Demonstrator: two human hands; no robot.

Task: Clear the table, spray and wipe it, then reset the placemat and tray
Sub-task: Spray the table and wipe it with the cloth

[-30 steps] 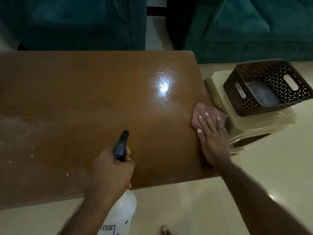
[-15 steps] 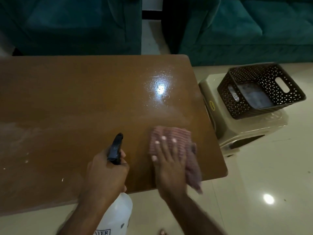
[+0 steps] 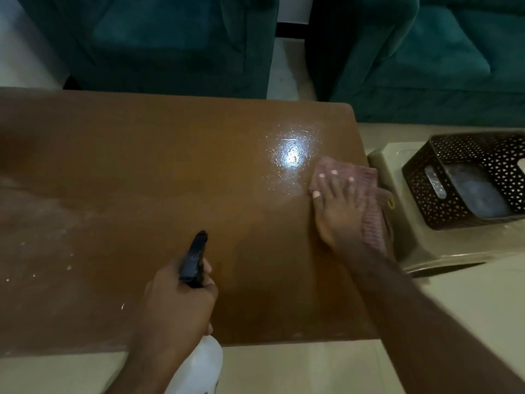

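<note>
The brown wooden table [image 3: 142,172] fills the view, with a bright wet glare patch toward its right side. My right hand [image 3: 336,207] presses flat on a red checked cloth [image 3: 366,180] at the table's right edge, fingers spread. Part of the cloth hangs past the edge. My left hand [image 3: 176,305] grips a white spray bottle [image 3: 201,365] with a black nozzle [image 3: 194,257] over the table's near edge, nozzle aimed away from me. Pale smears and specks mark the table's left part.
A beige plastic stool [image 3: 397,223] stands against the table's right edge and carries a dark brown perforated basket [image 3: 420,177] with something pale inside. Teal sofas [image 3: 170,38] sit behind the table. Cream tiled floor [image 3: 312,371] lies in front.
My right hand slid the cloth from the right edge to the table's near middle, then back out and farther up the right edge. The left hand kept the bottle almost still.
</note>
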